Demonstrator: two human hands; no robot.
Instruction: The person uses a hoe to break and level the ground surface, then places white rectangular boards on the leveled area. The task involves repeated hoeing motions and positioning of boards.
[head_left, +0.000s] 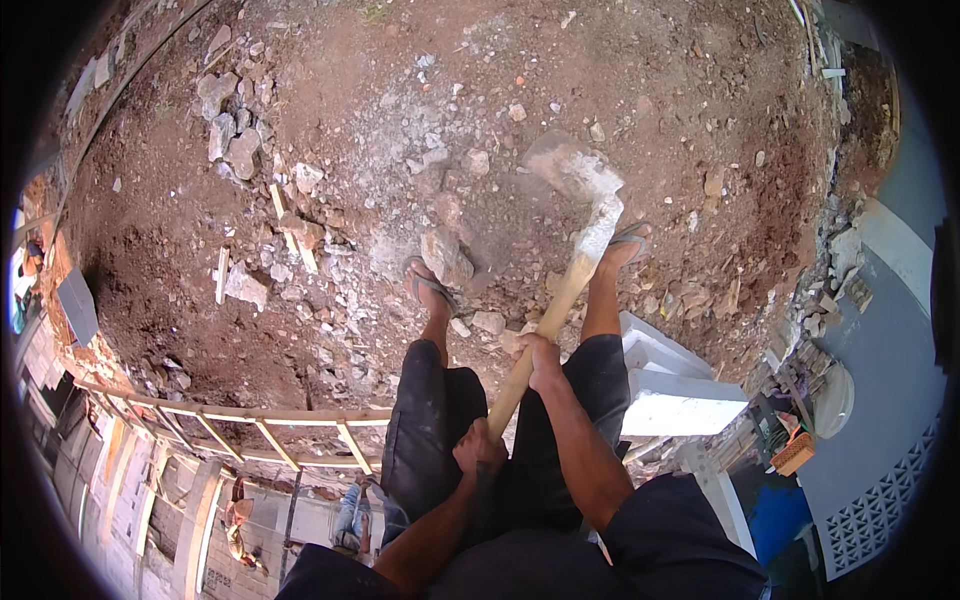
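Both my hands grip the wooden handle (564, 300) of a long hoe-like digging tool. My left hand (480, 448) holds it near its end, between my thighs. Farther up the handle, my right hand (537, 358) is closed around it. The tool's head (574, 169), pale with dust and partly blurred, lies over the soil in front of my right foot. A large stone (446, 255) rests beside my left sandal (433, 285). Broken stones and pale rubble are scattered over the reddish-brown ground (675, 90) before me.
White blocks (682, 403) stand close by my right leg. A wooden ladder (262, 414) lies at the left, with people lower down beyond it. Chunks of stone (244, 154) and wood strips (223, 275) lie at the upper left; an orange brush (793, 453) is at the right.
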